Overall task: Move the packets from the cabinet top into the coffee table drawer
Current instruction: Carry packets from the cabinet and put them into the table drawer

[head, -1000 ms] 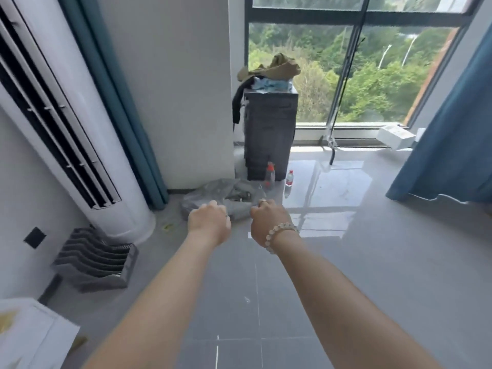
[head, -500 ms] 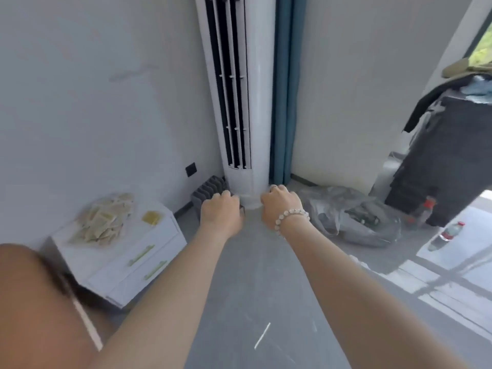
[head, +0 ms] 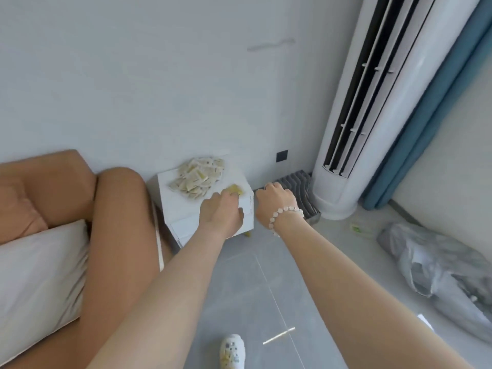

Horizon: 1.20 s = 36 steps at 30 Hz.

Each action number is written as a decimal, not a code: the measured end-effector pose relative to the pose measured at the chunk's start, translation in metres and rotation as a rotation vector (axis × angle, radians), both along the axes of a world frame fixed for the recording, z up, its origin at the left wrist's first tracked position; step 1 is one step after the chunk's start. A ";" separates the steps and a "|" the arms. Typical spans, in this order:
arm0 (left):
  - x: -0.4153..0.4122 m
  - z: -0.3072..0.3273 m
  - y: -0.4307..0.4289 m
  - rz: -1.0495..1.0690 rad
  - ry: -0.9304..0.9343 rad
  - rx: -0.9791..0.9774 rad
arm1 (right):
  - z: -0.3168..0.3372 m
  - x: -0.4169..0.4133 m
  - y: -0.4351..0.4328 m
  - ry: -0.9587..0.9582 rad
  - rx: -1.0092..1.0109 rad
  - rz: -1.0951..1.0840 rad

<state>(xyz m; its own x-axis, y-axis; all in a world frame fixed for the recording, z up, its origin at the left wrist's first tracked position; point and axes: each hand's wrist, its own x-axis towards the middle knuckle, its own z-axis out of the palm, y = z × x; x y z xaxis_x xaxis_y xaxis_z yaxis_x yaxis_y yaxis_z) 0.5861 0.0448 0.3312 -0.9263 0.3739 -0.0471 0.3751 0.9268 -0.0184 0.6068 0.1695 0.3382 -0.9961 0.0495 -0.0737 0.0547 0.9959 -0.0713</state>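
I extend both loosely curled, empty hands toward the low white two-drawer cabinet point(head: 186, 219): left hand point(head: 221, 211) over its front edge, right hand point(head: 275, 202) just beside. The heap of pale paper packets point(head: 198, 177) lies beyond my left fingertips, ungrasped.

Bare cabinet top point(head: 173, 193) before packets point(head: 198, 177), sofa arm point(head: 119, 209) crowding left, grey floor point(head: 266, 275) open right

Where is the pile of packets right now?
In the head view, the packets lie heaped on the white cabinet against the wall, left of centre, just beyond the left hand.
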 end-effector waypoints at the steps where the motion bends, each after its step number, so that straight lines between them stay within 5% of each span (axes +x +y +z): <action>1: -0.011 -0.001 -0.006 0.012 0.002 0.014 | 0.000 -0.012 -0.007 0.005 -0.011 0.011; 20: -0.227 -0.013 -0.050 0.014 0.014 0.008 | -0.013 -0.216 -0.047 -0.023 0.024 -0.021; 36: -0.386 -0.055 -0.090 0.288 -0.040 -0.014 | -0.056 -0.408 -0.069 -0.096 -0.057 0.181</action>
